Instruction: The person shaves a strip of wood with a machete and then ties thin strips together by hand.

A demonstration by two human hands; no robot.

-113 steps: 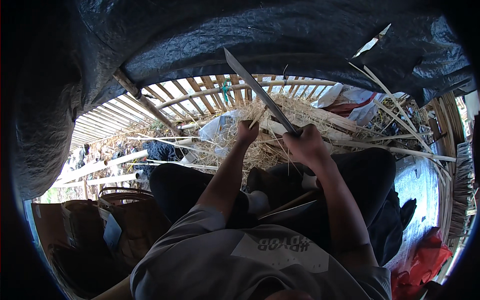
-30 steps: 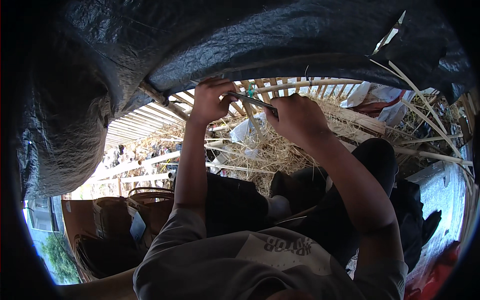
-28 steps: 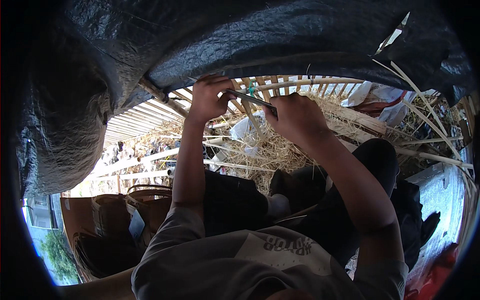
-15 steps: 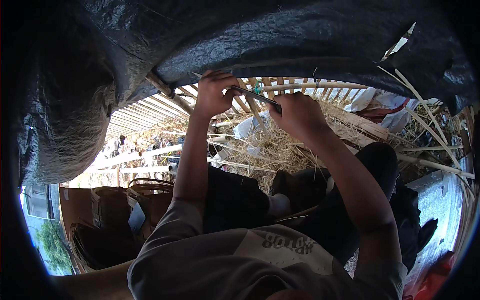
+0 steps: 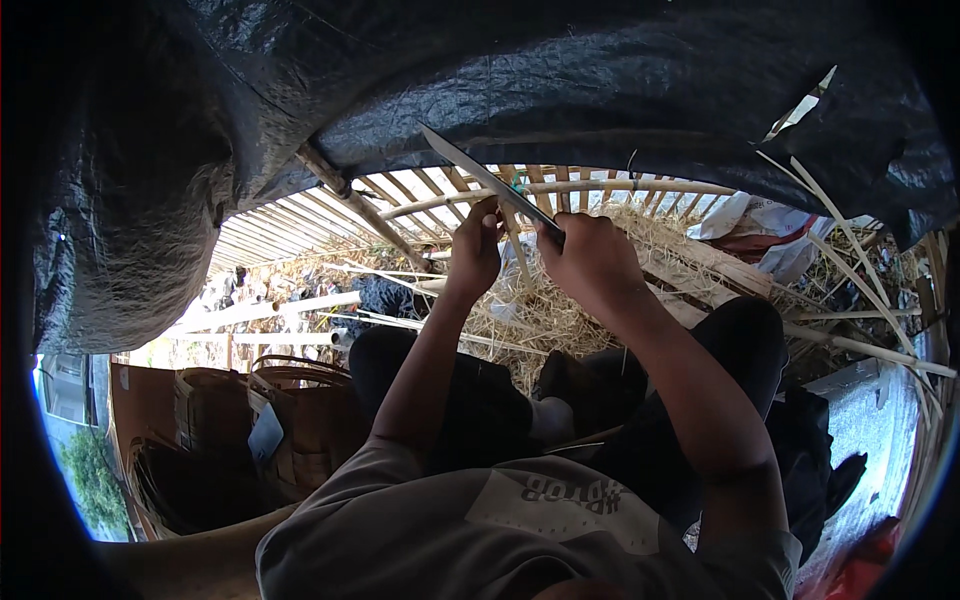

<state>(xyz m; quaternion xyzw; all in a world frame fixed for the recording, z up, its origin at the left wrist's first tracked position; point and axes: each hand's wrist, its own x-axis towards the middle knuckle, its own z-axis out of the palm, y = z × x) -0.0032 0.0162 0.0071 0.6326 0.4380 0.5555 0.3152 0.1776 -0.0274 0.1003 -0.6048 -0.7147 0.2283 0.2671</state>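
My right hand (image 5: pixel 598 258) is wrapped round the handle of a knife (image 5: pixel 468 163). Its long grey blade slants up and to the left, in front of the black sheet. Just below the blade is my left hand (image 5: pixel 474 256), fingers curled in and thumb pressed close to them. Whatever those fingers hold, if anything, I cannot make out. A pale bamboo strip (image 5: pixel 520 252) stands between my two hands, over the straw; whether a hand touches it does not show.
Black plastic sheeting (image 5: pixel 560 90) hangs across the top. Beyond my hands are a bamboo slat fence (image 5: pixel 290 230) and heaped straw (image 5: pixel 560 320). Long bamboo strips (image 5: pixel 850 235) lean at the right, near white sacks (image 5: pixel 770 235). Woven baskets (image 5: pixel 215 410) stand at the left.
My left hand has come off the knife blade and moved down and right, so more of the blade shows. The knife now tilts more steeply, still in my right hand.
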